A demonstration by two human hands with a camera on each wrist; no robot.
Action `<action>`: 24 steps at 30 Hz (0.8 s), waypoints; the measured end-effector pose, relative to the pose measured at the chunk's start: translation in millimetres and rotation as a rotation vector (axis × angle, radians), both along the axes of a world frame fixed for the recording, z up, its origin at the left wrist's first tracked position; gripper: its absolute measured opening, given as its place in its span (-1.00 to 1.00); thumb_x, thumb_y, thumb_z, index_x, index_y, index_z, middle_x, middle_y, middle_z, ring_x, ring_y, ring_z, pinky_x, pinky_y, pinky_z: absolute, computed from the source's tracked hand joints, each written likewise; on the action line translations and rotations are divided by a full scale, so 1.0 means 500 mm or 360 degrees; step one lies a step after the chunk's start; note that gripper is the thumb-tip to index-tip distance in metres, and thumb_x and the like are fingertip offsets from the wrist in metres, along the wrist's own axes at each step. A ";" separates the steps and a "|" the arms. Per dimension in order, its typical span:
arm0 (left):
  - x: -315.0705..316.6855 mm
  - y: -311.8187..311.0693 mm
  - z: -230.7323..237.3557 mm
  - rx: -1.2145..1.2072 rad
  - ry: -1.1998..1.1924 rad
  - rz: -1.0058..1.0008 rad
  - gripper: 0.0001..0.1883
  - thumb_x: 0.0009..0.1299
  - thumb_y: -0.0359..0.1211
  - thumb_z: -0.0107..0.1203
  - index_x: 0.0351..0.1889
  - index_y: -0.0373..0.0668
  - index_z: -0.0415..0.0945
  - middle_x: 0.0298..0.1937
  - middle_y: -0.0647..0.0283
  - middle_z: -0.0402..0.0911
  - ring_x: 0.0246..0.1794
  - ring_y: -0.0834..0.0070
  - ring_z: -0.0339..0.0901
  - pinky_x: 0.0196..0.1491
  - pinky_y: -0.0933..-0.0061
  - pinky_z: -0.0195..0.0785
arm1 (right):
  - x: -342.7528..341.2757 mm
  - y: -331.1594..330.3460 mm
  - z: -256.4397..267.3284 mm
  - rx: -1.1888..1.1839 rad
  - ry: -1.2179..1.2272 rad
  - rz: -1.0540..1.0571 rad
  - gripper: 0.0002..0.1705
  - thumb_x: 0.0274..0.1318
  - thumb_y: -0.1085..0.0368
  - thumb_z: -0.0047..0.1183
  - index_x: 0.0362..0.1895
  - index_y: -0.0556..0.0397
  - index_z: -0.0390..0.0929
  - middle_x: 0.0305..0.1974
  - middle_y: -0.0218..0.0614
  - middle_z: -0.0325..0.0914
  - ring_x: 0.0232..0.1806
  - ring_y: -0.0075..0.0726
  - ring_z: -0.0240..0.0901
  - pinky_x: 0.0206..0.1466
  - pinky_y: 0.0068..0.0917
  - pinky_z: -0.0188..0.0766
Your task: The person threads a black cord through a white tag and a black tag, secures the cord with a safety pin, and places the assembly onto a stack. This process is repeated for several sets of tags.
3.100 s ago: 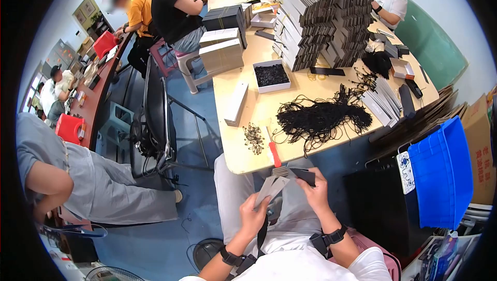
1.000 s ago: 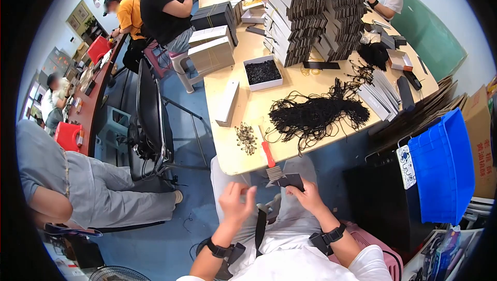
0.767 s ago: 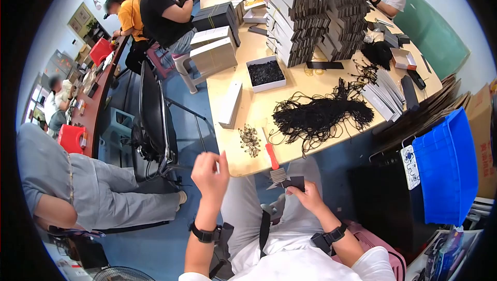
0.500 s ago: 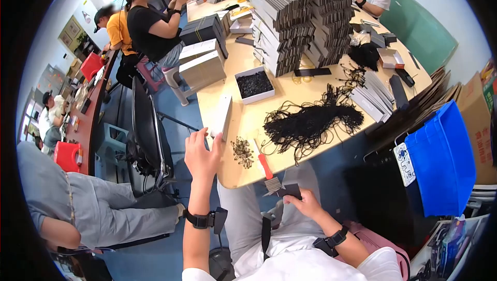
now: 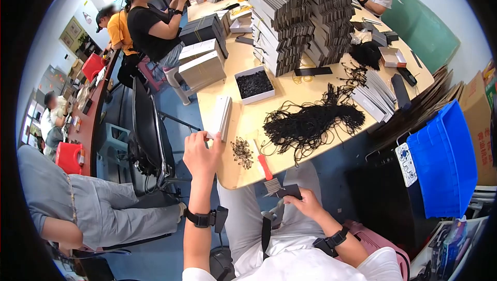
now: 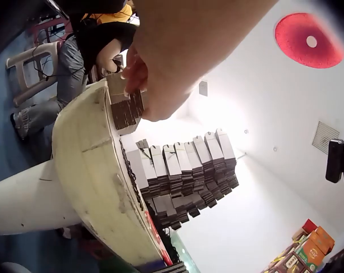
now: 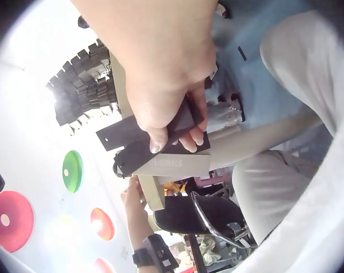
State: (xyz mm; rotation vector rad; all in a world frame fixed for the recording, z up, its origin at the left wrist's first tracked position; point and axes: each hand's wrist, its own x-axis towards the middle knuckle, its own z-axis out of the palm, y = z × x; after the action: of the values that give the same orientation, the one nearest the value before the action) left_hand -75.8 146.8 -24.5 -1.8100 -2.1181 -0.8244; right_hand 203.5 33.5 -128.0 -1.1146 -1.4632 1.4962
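Observation:
My left hand [image 5: 201,152] is at the near end of a stack of pale hang tags [image 5: 223,113] on the table's left side. Its bent fingers and thumb hold the stack's end; in the left wrist view the fingertips curl over the stack [image 6: 126,114]. My right hand [image 5: 309,203], over my lap, grips a fanned bunch of hang tags [image 5: 287,191]. In the right wrist view, dark tags [image 7: 141,156] with a punched hole and a cord loop lie under my thumb, and a pale tag printed "ORIGINALS" [image 7: 177,164] shows beneath.
On the table [image 5: 243,177] lie small metal pins [image 5: 242,151], a red-handled tool [image 5: 264,167], a heap of black cords [image 5: 310,126] and a white box [image 5: 254,85] of small black parts. A tall tag stack [image 5: 290,17] stands behind. A blue bin [image 5: 442,159] is at right.
My left hand has let go of the tags it held along with the right, swung left and forward, and reached the pale stack. The right hand keeps its bunch, near my lap.

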 end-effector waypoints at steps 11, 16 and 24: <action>-0.009 0.004 0.002 0.0124 -0.0170 0.0030 -0.69 0.30 -0.14 0.21 -0.44 -0.19 0.47 -0.43 0.30 0.53 -0.35 0.33 0.49 -0.32 0.27 0.38 | 0.007 -0.007 -0.010 0.0040 -0.0024 0.0002 -0.75 0.18 0.30 0.16 -0.11 0.18 0.57 -0.45 -0.33 0.63 -0.42 -0.52 0.55 -0.30 -0.52 0.47; -0.046 0.009 -0.025 0.0118 -0.0967 -0.0176 -0.71 0.38 -0.21 0.17 -0.32 -0.27 0.43 -0.53 0.33 0.54 -0.51 0.58 0.47 -0.40 0.47 0.30 | 0.005 -0.007 -0.004 0.0022 -0.0004 0.0009 -0.74 0.18 0.29 0.17 -0.11 0.18 0.57 -0.46 -0.32 0.62 -0.43 -0.52 0.54 -0.30 -0.52 0.46; -0.040 -0.006 -0.042 0.0095 -0.1703 -0.0181 -0.73 0.44 -0.23 0.11 -0.33 -0.27 0.43 -0.53 0.37 0.53 -0.52 0.73 0.47 -0.49 0.66 0.28 | 0.004 -0.013 -0.002 -0.0039 0.0020 0.0002 -0.74 0.18 0.28 0.18 -0.13 0.21 0.57 -0.45 -0.32 0.62 -0.43 -0.53 0.53 -0.31 -0.52 0.46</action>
State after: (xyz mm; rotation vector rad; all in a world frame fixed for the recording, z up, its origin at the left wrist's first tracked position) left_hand -96.0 143.5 -45.6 -1.6148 -2.4418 -2.2281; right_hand 205.5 27.1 -128.9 -1.1171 -1.4403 1.5233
